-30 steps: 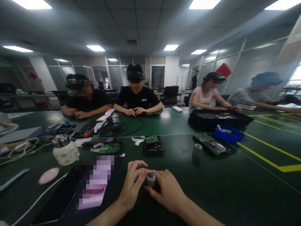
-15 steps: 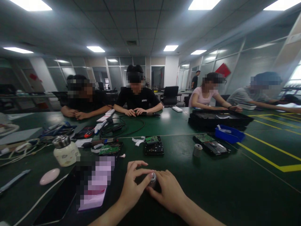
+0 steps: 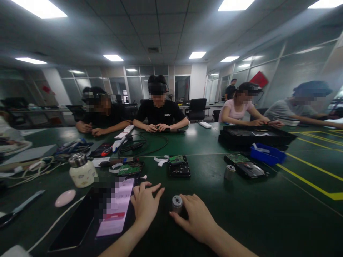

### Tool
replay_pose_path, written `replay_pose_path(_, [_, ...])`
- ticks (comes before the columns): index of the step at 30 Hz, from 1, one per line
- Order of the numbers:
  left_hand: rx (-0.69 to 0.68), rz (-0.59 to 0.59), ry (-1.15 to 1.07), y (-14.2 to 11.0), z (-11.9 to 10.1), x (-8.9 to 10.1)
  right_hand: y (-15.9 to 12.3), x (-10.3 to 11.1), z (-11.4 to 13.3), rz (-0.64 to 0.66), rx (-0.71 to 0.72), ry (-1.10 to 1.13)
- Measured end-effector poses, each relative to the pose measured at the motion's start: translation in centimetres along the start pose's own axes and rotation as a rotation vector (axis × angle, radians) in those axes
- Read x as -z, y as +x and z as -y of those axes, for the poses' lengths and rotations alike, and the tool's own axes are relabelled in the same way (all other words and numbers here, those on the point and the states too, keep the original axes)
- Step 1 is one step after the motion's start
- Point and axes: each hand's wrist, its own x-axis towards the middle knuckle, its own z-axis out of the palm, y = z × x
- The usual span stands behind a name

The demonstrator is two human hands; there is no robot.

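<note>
A small silvery metal cylinder (image 3: 177,204), with dark holes in its top face, stands upright on the green table. My right hand (image 3: 197,216) curls around its right side, thumb in front and fingers behind. My left hand (image 3: 146,205) is apart from the cylinder, to its left, with thumb and fingers spread and nothing held. Beside that hand lies a phone (image 3: 118,208) with a lit pink screen, and left of it a dark-screened device (image 3: 76,221). A second metal cylinder (image 3: 229,172) stands farther back to the right.
Hard drives with green boards (image 3: 179,167) lie across the middle. At the right are a blue bin (image 3: 268,155) and a black tray (image 3: 257,137). A cream bottle (image 3: 83,173), pink oval object (image 3: 65,198) and cables stand or lie left. Several people sit opposite.
My left hand has come off the top of the cylinder and moved left toward the phone, its fingers spreading. My right hand stays at the cylinder. The view has shifted slightly.
</note>
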Motion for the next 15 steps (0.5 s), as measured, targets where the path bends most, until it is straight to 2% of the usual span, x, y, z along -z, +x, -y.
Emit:
replay_pose_path(3, [-0.053, -0.044, -0.072, 0.0, -0.1, 0.1, -0.1, 0.2, 0.2, 0.004, 0.001, 0.005])
replay_pose_path(8, [-0.289, -0.26, -0.313, -1.3, -0.7, 0.5, 0.1, 0.6, 0.4, 0.017, -0.007, 0.011])
replay_pose_path(12, [-0.421, -0.177, -0.347, -2.9, -1.4, 0.5, 0.2, 0.5, 0.2, 0.03, 0.004, 0.033])
replay_pose_path(15, [-0.469, -0.11, -0.337, -3.2, -1.6, 0.6, 0.1, 0.5, 0.1, 0.032, 0.011, 0.044])
